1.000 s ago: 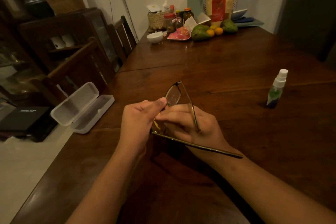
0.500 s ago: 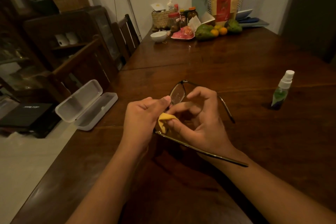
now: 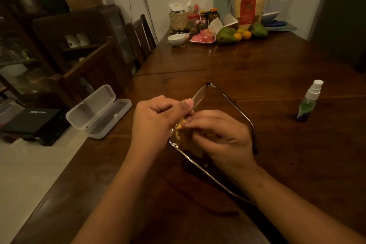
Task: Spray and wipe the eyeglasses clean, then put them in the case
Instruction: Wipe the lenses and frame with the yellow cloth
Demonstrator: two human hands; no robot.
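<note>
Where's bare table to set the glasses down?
Bare wood lies between the right hand and the spray bottle, and beyond the eyeglasses up to the fruit. The far end is crowded with jars; the open case takes the left edge.

Near lens of the eyeglasses (image 3: 199, 95) covered by my left grip (image 3: 158, 119) and right grip (image 3: 221, 136), yellow cloth (image 3: 180, 126) mostly buried under my fingers, near temple running beneath my right wrist, forearms cut by the near edge, far jars (image 3: 193, 24) labels too small to read
</note>
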